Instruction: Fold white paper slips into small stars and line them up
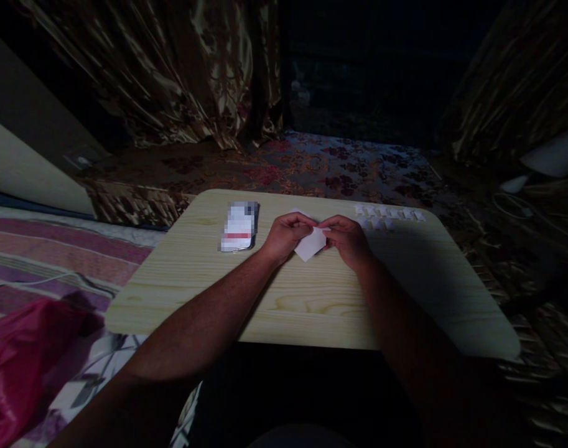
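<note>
Both of my hands meet over the middle of a small light wooden table [311, 305]. My left hand [286, 235] and my right hand [346, 239] each pinch a piece of white paper [310, 246] with closed fingers, its lower corner pointing down between them. The paper hangs just above the tabletop.
A blurred white packet with a red stripe [238, 226] lies left of my hands. Several small folded white paper pieces [389, 214] sit in rows at the table's far right. Patterned cloth and curtains [172, 68] surround the table; a pink bag [27, 361] lies at lower left.
</note>
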`<state>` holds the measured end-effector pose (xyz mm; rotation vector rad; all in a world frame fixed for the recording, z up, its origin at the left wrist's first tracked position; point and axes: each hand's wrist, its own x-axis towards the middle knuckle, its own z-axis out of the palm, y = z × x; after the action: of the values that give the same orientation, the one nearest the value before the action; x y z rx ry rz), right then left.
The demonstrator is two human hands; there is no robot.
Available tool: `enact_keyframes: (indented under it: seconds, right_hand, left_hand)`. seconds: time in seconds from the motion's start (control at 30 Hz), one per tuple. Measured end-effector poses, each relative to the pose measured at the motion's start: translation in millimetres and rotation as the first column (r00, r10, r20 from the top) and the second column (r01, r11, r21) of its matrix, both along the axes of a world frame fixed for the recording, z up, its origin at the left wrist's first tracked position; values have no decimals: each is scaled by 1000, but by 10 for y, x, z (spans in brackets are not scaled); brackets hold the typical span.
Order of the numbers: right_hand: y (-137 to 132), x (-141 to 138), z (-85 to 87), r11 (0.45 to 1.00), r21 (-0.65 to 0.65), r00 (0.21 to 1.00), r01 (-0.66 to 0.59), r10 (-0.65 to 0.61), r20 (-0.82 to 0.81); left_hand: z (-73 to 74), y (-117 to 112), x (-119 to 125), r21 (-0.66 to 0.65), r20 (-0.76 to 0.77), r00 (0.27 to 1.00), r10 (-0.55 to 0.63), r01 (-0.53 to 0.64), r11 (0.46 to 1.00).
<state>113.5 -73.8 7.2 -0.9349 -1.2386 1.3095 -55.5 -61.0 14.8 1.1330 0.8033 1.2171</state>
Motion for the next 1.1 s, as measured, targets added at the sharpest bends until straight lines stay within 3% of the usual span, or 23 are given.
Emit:
enact_keyframes:
  seconds: [0.3, 0.5, 0.83, 1.1]
  right_hand:
    - [29, 25, -23, 998, -41, 999, -39, 39, -23]
    - [-15, 9, 54, 999, -35, 999, -42, 43, 17]
    - [-5, -20, 50, 998, -44, 983, 50, -41, 178]
    - [13, -33, -14, 989, 80, 945, 124, -143, 294]
  left_hand:
    - [-25, 8, -15, -11, -8, 1000, -14, 14, 1000]
    - [-44, 4, 2, 10, -27, 1000, 7, -7, 1000]
    - [-27, 40, -23, 22, 18, 988, 152, -152, 988]
    - [-25, 14, -1, 55, -49, 998, 40, -37, 998]
